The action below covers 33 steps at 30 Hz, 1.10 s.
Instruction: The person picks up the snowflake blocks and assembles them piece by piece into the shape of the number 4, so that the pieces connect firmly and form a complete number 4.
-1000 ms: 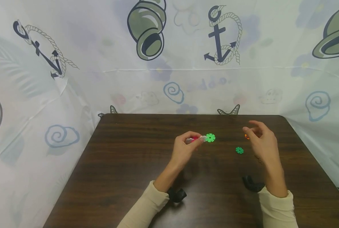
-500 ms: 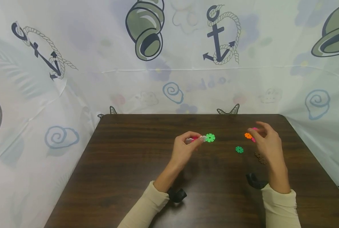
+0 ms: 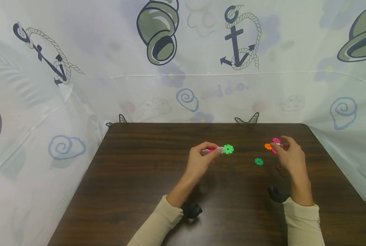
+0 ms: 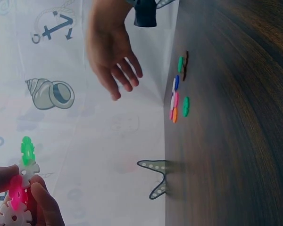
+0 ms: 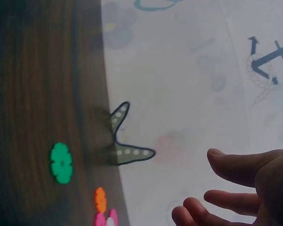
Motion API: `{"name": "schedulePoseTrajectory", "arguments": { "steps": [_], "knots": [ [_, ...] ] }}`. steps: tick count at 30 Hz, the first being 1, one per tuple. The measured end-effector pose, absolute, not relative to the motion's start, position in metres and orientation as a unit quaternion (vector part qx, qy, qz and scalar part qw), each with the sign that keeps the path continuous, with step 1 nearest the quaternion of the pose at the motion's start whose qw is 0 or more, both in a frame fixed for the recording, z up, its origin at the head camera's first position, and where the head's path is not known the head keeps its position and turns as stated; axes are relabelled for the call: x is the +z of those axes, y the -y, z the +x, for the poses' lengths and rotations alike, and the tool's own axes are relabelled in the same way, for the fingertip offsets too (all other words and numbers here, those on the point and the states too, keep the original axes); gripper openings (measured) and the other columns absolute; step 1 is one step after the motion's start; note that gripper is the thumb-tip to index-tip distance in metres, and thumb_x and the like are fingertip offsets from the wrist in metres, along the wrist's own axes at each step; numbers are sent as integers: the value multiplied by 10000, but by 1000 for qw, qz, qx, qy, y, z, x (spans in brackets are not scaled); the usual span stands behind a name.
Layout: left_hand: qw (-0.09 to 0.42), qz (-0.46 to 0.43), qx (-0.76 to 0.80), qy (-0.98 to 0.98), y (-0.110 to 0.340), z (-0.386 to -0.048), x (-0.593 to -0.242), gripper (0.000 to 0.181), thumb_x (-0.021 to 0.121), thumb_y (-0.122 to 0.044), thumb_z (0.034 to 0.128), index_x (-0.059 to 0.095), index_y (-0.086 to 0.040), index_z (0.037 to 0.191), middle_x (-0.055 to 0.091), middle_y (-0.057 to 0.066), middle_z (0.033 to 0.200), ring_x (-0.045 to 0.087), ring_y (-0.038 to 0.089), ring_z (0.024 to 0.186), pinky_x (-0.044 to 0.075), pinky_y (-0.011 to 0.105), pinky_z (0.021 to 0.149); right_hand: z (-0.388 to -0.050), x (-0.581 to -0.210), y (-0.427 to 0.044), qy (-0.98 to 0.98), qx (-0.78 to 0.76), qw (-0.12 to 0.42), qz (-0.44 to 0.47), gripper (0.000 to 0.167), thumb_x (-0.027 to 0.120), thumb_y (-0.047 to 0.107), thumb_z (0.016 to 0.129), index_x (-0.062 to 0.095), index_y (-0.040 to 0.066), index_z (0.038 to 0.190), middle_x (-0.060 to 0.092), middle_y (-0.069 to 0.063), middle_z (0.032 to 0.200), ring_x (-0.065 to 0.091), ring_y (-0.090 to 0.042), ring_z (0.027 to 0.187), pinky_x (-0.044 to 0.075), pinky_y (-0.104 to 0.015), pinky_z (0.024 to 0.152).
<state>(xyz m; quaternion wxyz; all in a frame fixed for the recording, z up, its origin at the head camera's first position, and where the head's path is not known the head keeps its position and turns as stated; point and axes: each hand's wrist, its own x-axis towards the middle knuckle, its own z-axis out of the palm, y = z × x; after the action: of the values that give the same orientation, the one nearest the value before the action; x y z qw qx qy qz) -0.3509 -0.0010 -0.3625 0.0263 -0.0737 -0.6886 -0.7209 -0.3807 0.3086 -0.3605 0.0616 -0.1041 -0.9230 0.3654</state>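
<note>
My left hand point(image 3: 199, 160) pinches a short chain of interlocking snowflake discs between thumb and fingers. In the left wrist view the chain runs from a bright green disc point(image 4: 27, 149) through a white disc point(image 4: 29, 172) and a pink disc point(image 4: 18, 192) to another white disc point(image 4: 15, 215). Over loose discs at the table's right hovers my right hand point(image 3: 293, 157), fingers relaxed and holding nothing. Beside its thumb lie an orange disc point(image 3: 268, 146) and a pink disc point(image 3: 276, 140). A darker green disc point(image 3: 258, 161) sits nearer the middle.
Brown discs point(image 3: 282, 171) lie by the right wrist, partly hidden. A blue disc point(image 4: 177, 82) shows among the loose ones in the left wrist view. The dark wooden table point(image 3: 133, 184) ends at a patterned cloth point(image 3: 109, 99) behind and at the sides.
My right hand has shifted right and slightly lower, uncovering orange, pink and brown discs. My left hand holds the chain almost still.
</note>
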Motion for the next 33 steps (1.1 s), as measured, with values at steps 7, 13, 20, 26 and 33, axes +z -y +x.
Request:
{"name": "schedulePoseTrajectory", "arguments": {
  "steps": [7, 13, 20, 26, 33],
  "knots": [
    [27, -72, -724, 685, 1, -352, -363, 153, 792, -215, 908, 775, -75, 969, 716, 70, 838, 613, 171, 670, 540, 240, 629, -386, -375, -318, 926, 353, 64, -114, 733, 498, 455, 1061, 331, -68, 1547, 540, -366, 1374, 530, -531, 1219, 459, -670, 1000],
    [27, -76, -726, 683, 1, -352, -364, 152, 790, -208, 910, 773, -68, 967, 707, 61, 826, 626, 229, 698, 557, 268, 649, -389, -385, -325, 927, 340, 75, -141, 717, 534, 418, 1049, 408, -156, 1459, 550, -403, 1331, 500, -564, 1219, 427, -662, 1056],
    [28, -79, -725, 683, 1, -353, -365, 154, 789, -213, 911, 772, -69, 965, 708, 69, 830, 627, 132, 685, 590, 345, 696, -390, -394, -331, 926, 331, 63, -174, 701, 530, 386, 1053, 405, -173, 1456, 545, -415, 1334, 435, -579, 1315, 383, -662, 1109],
    [25, -77, -725, 684, 1, -352, -365, 158, 790, -219, 910, 773, -74, 970, 712, 89, 844, 626, 136, 683, 581, 310, 682, -392, -404, -336, 921, 332, 47, -198, 708, 561, 348, 1046, 341, -139, 1511, 385, -436, 1478, 275, -587, 1390, 288, -670, 1137],
    [25, -77, -723, 686, 2, -352, -365, 158, 786, -229, 913, 773, -83, 973, 707, 87, 847, 633, 219, 709, 570, 300, 671, -397, -417, -347, 924, 310, 1, -222, 812, 588, 410, 1021, 254, -109, 1549, 200, -500, 1480, 179, -631, 1379, 209, -728, 1135]
  ]
}}
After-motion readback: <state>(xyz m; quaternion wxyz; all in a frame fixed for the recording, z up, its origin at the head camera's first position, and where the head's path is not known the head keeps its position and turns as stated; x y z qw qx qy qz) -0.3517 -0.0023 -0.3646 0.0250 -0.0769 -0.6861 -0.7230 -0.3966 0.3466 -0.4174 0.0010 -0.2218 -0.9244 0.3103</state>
